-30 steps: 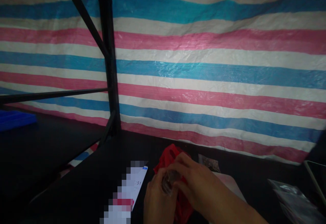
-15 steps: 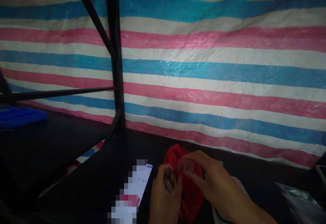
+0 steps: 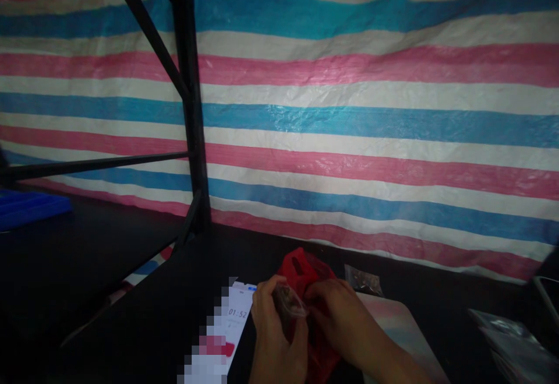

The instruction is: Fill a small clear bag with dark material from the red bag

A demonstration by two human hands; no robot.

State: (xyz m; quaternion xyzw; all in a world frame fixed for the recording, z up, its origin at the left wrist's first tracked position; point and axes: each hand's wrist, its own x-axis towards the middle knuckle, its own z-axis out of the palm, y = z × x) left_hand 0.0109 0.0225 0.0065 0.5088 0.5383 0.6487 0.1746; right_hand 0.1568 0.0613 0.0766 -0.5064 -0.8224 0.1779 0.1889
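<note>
My left hand [image 3: 277,340] is wrapped round a small clear plastic bag [image 3: 292,301] that stands mouth-up with something brownish inside. Behind and beneath it a red plastic bag [image 3: 297,267] lies crumpled on the black surface. My right hand [image 3: 345,323] reaches into the folds of the red bag, just right of the clear bag's mouth. Its fingers are curled together, and whatever they hold is hidden by the hand and the red plastic.
A lit phone [image 3: 236,314] lies left of my hands. Behind my right wrist are a flat pale board [image 3: 399,320] and a small clear packet with brown contents [image 3: 364,281]. Clear plastic bags [image 3: 515,337] lie far right. A blue tray [image 3: 32,209] and black frame post [image 3: 192,116] stand left.
The clear cup-like piece my right hand held above the red bag is out of sight. That hand has moved down and left into the red bag. The view has shifted slightly.
</note>
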